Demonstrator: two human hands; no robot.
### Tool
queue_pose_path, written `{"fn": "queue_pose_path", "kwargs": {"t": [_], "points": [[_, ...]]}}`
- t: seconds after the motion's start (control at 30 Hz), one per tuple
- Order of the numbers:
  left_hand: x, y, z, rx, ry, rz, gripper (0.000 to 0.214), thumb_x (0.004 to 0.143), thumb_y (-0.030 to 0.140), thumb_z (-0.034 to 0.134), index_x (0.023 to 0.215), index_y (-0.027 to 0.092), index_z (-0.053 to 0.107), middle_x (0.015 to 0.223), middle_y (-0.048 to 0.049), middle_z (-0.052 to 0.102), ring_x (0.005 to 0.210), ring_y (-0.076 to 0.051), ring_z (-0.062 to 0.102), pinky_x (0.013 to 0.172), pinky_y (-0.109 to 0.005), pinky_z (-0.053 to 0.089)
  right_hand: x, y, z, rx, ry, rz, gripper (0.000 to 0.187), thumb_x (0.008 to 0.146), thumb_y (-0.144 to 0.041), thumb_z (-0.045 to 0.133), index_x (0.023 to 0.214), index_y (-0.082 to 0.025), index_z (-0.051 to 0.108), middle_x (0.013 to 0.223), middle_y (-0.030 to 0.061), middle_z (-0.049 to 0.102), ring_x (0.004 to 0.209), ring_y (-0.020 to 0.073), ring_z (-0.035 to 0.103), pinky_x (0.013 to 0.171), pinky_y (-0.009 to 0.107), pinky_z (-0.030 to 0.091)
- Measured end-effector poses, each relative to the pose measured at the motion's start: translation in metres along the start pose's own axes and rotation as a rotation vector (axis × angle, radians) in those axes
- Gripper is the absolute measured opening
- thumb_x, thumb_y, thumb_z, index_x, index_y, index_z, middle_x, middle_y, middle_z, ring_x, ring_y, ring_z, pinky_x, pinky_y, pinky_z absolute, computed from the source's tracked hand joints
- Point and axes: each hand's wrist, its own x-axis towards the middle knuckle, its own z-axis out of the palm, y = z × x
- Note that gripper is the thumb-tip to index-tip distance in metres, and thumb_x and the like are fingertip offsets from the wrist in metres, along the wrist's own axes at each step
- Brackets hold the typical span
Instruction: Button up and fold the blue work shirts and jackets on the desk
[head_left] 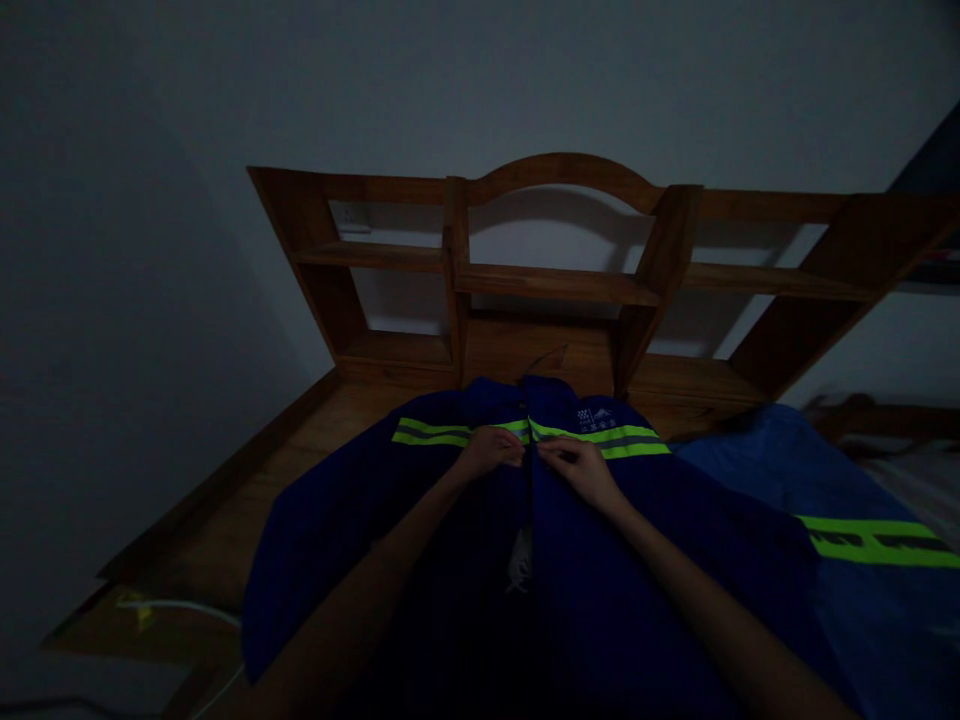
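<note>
The jacket (pixel 592 575) lies spread toward six o'clock, a shelf (pixel 555 284) at twelve. At the jacket's opening, left hand (pixel 491 449) at nine, right hand (pixel 581 468) at three, each grip pinches cloth, fingertips nearly together.

Man, it's dim in here. The plain grey-blue wall (pixel 525 90) gets a weak, cool glow, no lamp in sight, and the corners go murkier. Soft shadows pool inside the brown wooden shelf unit (pixel 555 285), whose outer uprights splay like wide-angle stretch. The dark blue fabric jacket (pixel 585 570) sinks nearly to black low down; only its fluorescent yellow-green strips (pixel 637 438) really pop. Left hand (pixel 489 450) and right hand (pixel 581 467) look dull and soft-edged, and the small white chest print (pixel 596 418) is too fuzzy to read.
</note>
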Motion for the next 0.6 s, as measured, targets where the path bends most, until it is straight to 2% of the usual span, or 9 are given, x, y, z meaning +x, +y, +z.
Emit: {"fn": "queue_pose_path", "kwargs": {"t": [0.13, 0.37, 0.6], "points": [[-0.004, 0.009, 0.000, 0.037, 0.009, 0.076, 0.024, 0.059, 0.022, 0.074, 0.077, 0.009, 0.064, 0.069, -0.0049, 0.067, 0.067, -0.017, 0.065, 0.067, -0.029, 0.054, 0.005, -0.008, 0.007, -0.101, 0.007, -0.024, 0.017, 0.081, -0.030, 0.061, 0.091, -0.023, 0.073, 0.087, 0.0015, 0.069, 0.073, 0.0152, 0.062, 0.069, 0.026, 0.047], [-0.012, 0.021, 0.010, 0.181, 0.041, 0.176, 0.016, 0.067, 0.018, 0.066, 0.082, 0.011, 0.065, 0.076, -0.0061, 0.068, 0.073, -0.016, 0.066, 0.069, -0.025, 0.052, -0.002, -0.006, 0.014, 0.013, 0.127, 0.085, 0.025, 0.080, -0.040, 0.061, 0.090, -0.020, 0.072, 0.069, 0.0021, 0.067, 0.059, 0.0161, 0.061, 0.055, 0.024, 0.044], [-0.014, 0.022, 0.007, 0.181, -0.019, 0.152, 0.019, 0.066, 0.019, 0.066, 0.083, 0.011, 0.065, 0.076, -0.0058, 0.069, 0.073, -0.017, 0.066, 0.072, -0.026, 0.052, -0.005, -0.007, 0.019, -0.009, 0.141, 0.009, 0.021, 0.082, -0.037, 0.060, 0.087, -0.020, 0.072, 0.082, 0.0038, 0.068, 0.064, 0.0160, 0.061, 0.059, 0.026, 0.045]]}}
